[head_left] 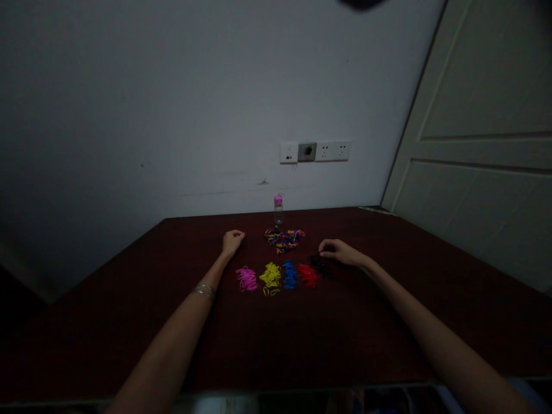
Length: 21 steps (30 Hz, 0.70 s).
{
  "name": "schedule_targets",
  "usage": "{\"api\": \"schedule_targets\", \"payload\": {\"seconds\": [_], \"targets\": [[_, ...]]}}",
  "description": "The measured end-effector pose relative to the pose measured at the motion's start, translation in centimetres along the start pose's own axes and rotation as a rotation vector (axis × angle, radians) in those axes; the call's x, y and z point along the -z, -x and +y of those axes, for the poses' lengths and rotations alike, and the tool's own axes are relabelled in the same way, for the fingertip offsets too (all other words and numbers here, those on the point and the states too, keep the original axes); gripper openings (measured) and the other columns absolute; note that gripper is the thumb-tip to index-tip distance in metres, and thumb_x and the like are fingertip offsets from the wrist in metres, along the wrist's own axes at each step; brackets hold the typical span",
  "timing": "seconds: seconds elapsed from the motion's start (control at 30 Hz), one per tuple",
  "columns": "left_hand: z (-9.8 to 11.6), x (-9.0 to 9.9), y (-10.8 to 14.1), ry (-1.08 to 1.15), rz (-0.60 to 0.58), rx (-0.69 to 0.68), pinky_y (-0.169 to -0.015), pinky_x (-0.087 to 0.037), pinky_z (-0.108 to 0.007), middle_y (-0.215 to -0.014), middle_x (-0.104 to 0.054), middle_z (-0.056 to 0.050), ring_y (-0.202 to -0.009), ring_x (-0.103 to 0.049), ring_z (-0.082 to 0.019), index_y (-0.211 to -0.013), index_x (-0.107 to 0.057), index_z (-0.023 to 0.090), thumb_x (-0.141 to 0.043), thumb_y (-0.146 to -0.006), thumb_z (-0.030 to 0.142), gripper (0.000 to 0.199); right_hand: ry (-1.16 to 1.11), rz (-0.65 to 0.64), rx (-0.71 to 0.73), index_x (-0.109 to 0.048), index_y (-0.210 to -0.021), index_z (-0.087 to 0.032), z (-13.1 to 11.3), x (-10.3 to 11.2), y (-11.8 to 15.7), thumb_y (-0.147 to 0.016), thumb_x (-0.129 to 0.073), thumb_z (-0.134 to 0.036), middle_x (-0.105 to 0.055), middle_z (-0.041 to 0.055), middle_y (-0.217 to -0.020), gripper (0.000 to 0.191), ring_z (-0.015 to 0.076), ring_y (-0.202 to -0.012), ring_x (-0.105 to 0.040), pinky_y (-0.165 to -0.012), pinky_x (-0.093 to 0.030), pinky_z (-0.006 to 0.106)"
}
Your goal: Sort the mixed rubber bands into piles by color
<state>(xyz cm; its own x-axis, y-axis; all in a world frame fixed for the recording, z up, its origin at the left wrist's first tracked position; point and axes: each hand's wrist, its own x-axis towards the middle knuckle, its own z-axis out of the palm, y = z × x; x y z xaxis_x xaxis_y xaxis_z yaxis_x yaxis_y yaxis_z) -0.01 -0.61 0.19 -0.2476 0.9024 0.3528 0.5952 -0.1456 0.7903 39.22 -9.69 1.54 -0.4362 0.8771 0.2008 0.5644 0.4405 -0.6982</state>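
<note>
Small coloured bands lie in separate piles: pink (247, 279), yellow (271, 275), blue (290, 275), red (307, 275) and black (319, 265). Behind them is a mixed-colour pile (284, 239). My left hand (233, 240) rests on the table left of the mixed pile, its fingers curled closed; whether anything is inside is hidden. Over the upper edge of the black pile, my right hand (336, 251) has thumb and fingertips pinched together; anything between them is too small and dark to make out.
A clear bottle with a pink cap (278, 209) stands behind the mixed pile on the dark red table (276, 345). Wall sockets (315, 152) are above the table's back edge. A pale panelled door (483, 144) stands at the right.
</note>
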Motion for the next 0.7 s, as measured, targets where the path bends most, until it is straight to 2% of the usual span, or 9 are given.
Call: {"api": "schedule_targets", "payload": {"seconds": [0.13, 0.27, 0.37, 0.5, 0.6, 0.7], "targets": [[0.4, -0.3, -0.2, 0.003, -0.065, -0.002, -0.06, -0.041, -0.023, -0.065, -0.067, -0.005, -0.064, -0.06, -0.017, -0.067, -0.071, 0.017, -0.064, -0.065, 0.03, 0.015, -0.059, 0.14, -0.041, -0.058, -0.078, -0.017, 1.6, -0.5, -0.4, -0.072, -0.057, -0.042, -0.06, 0.0026, -0.076, 0.026, 0.0157, -0.072, -0.054, -0.071, -0.044, 0.03], [1.8, -0.4, -0.2, 0.062, -0.186, -0.022, -0.056, -0.04, -0.023, -0.058, -0.063, -0.002, -0.056, -0.055, -0.014, -0.067, -0.07, 0.014, -0.064, -0.063, 0.031, 0.018, -0.111, 0.237, -0.062, -0.06, -0.08, -0.016, 2.2, -0.9, -0.5, -0.069, -0.058, -0.045, -0.061, 0.0026, -0.076, 0.031, 0.0157, -0.072, -0.055, -0.07, -0.043, 0.029], [3.3, -0.6, -0.1, 0.011, -0.333, -0.118, -0.056, -0.04, -0.023, -0.058, -0.062, -0.002, -0.055, -0.053, -0.013, -0.075, -0.071, 0.011, -0.062, -0.065, 0.033, 0.025, -0.112, 0.246, -0.084, -0.062, -0.081, -0.016, 2.0, -0.9, -0.4, -0.068, -0.059, -0.045, -0.062, 0.0028, -0.076, 0.032, 0.0156, -0.071, -0.055, -0.068, -0.043, 0.029], [4.7, -1.1, 0.0, -0.173, -0.514, -0.319, -0.059, -0.041, -0.023, -0.067, -0.064, -0.003, -0.061, -0.054, -0.013, -0.088, -0.072, 0.011, -0.061, -0.068, 0.037, 0.034, -0.105, 0.247, -0.104, -0.064, -0.079, -0.016, 1.9, -0.8, -0.3, -0.066, -0.06, -0.045, -0.063, 0.0035, -0.076, 0.033, 0.0162, -0.071, -0.055, -0.068, -0.043, 0.029], [5.0, -1.4, -0.1, -0.287, -0.603, -0.414, -0.062, -0.042, -0.022, -0.074, -0.066, -0.004, -0.065, -0.056, -0.014, -0.095, -0.071, 0.013, -0.058, -0.071, 0.029, 0.032, -0.08, 0.258, -0.115, -0.065, -0.077, -0.016, 2.0, -0.8, -0.3, -0.066, -0.06, -0.045, -0.064, 0.0034, -0.075, 0.031, 0.0164, -0.071, -0.055, -0.067, -0.043, 0.029], [5.0, -1.5, -0.3, -0.349, -0.646, -0.426, -0.066, -0.043, -0.022, -0.079, -0.068, -0.004, -0.07, -0.058, -0.014, -0.099, -0.07, 0.014, -0.055, -0.071, 0.023, 0.033, -0.064, 0.26, -0.111, -0.066, -0.077, -0.016, 2.1, -0.8, -0.3, -0.067, -0.059, -0.043, -0.065, 0.0034, -0.075, 0.029, 0.0167, -0.07, -0.055, -0.067, -0.043, 0.029]]}}
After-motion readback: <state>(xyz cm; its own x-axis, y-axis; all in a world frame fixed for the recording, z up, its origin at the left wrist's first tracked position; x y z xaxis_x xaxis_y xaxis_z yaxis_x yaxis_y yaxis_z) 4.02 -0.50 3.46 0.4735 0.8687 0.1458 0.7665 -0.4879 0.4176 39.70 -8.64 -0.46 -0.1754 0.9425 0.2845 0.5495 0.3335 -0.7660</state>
